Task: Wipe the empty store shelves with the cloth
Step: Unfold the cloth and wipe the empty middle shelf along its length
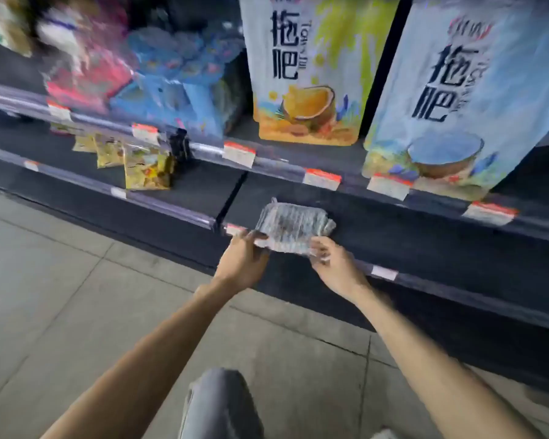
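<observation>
A grey striped cloth (pixel 293 228) lies spread on the dark lower shelf (pixel 409 245), near its front edge. My left hand (pixel 244 259) pinches the cloth's near left corner. My right hand (pixel 333 266) grips its near right corner. Both forearms reach forward from the bottom of the view. The shelf surface around the cloth is bare and black. The picture is blurred by motion.
Yellow snack packets (pixel 146 167) sit on the lower shelf to the left. Above, the upper shelf carries two large pale bags (pixel 311 71) with bowl pictures, plus pink and blue goods (pixel 171 80). Price tags (pixel 239 153) line the shelf rails. My knee (pixel 219 403) is over the grey tiled floor.
</observation>
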